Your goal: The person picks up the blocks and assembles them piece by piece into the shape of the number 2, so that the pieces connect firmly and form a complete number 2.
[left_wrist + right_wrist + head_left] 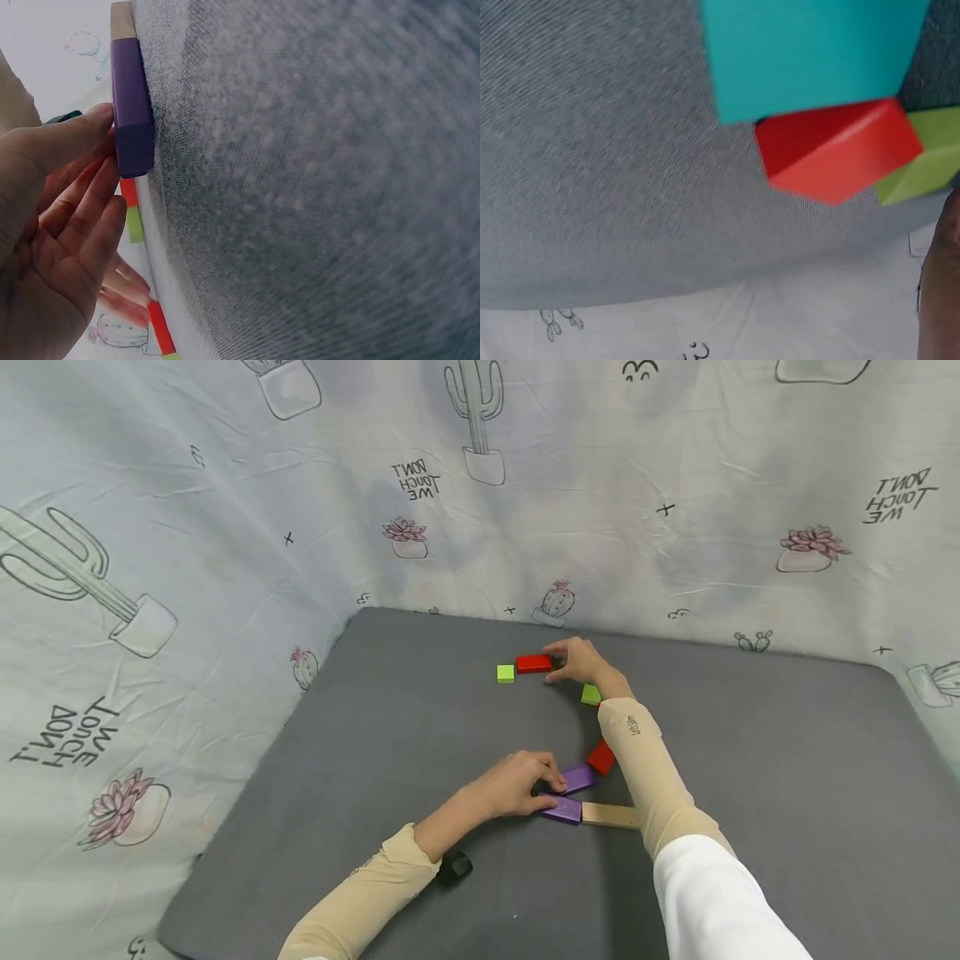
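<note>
My left hand is by two purple blocks that meet in a narrow V. Its thumb and fingers pinch the left end of the farther purple block, and the thumb lies over the nearer purple block. In the left wrist view the thumb touches a purple block; the fingertips are partly hidden behind it. Farther back, my right hand has thumb and index finger spread at the right end of a red block. A lime green block lies left of that block.
A wooden block adjoins the nearer purple one. Another red block and a green block curve along beside the right sleeve. A teal block shows only in the right wrist view. A black block lies by the left sleeve.
</note>
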`<state>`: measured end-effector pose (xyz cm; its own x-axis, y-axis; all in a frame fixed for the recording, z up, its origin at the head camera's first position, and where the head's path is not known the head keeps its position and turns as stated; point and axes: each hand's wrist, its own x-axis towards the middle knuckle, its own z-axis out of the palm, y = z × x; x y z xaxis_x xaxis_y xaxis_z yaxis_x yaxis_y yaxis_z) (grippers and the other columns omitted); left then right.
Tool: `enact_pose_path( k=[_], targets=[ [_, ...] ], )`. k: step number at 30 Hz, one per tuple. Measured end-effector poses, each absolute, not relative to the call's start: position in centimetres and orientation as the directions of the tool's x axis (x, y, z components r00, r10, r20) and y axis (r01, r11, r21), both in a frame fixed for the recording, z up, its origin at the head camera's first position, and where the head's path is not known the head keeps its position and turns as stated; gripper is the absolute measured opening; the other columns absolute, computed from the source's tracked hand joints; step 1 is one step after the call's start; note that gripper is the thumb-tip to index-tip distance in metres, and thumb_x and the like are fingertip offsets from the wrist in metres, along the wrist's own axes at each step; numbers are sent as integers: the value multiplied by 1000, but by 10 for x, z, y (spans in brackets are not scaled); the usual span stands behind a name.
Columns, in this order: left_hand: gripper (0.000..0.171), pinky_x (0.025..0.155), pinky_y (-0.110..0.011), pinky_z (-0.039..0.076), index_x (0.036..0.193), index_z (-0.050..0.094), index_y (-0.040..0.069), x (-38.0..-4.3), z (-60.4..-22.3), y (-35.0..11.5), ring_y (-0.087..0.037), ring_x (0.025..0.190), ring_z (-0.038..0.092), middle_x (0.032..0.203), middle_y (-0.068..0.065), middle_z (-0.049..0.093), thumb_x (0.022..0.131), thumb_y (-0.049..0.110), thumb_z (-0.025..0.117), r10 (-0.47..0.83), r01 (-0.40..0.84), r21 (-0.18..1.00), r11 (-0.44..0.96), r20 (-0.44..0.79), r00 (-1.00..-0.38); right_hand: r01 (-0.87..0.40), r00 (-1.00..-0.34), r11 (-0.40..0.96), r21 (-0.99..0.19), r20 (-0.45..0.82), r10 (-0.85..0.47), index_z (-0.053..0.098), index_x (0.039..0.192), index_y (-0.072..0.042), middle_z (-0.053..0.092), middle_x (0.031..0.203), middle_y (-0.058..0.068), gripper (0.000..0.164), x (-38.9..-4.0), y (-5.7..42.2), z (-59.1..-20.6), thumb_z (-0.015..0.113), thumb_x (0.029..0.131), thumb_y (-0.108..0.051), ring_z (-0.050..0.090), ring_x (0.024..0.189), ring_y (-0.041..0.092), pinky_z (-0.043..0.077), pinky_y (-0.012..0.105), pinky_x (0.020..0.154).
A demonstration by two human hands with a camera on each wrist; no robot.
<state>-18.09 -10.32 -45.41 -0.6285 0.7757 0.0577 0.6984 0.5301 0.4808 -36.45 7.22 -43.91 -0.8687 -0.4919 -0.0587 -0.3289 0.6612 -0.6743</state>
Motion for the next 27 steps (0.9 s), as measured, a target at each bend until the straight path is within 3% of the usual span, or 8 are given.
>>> enact_pose_path(
  k=[14, 27],
  targets=[
    [18, 87, -13, 44, 101, 76, 10, -175, -461, -95, -7, 97, 62, 100, 2, 65, 84, 18, 75, 790, 714, 501, 489, 94, -606, -413, -871, 795, -445, -63, -488, 64, 118, 7, 63, 111, 23, 35, -366, 70, -445, 70, 88, -10, 56, 100, 32, 46, 44, 90],
    [18, 90, -16, 44, 101, 76, 11, -183, -456, -105, -9, 100, 61, 101, 2, 64, 84, 18, 75, 780, 701, 485, 523, 58, -623, -441, -878, 721, -535, 89, -471, 70, 103, 10, 69, 97, 25, 31, -373, 92, -409, 77, 79, -8, 66, 88, 34, 53, 44, 80]
  ],
)
